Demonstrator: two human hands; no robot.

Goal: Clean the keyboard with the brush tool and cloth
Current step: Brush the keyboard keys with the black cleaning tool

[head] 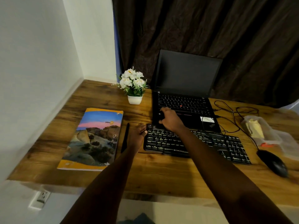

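Observation:
A black external keyboard (210,143) lies on the wooden desk in front of an open laptop (186,101). My left hand (139,131) grips the keyboard's far left corner. My right hand (170,119) hovers over the keyboard's top-left rows and the laptop's front edge. It is closed around a black brush tool (159,117), whose bristle end is hidden against the dark keys. A yellow cloth (254,129) sits inside a clear plastic bag at the right, away from both hands.
A slim black stick (125,138) lies just left of my left hand, and a colourful book (95,139) beyond it. A white flower pot (134,88) stands behind. A black mouse (273,163) and loose cables (233,113) lie on the right.

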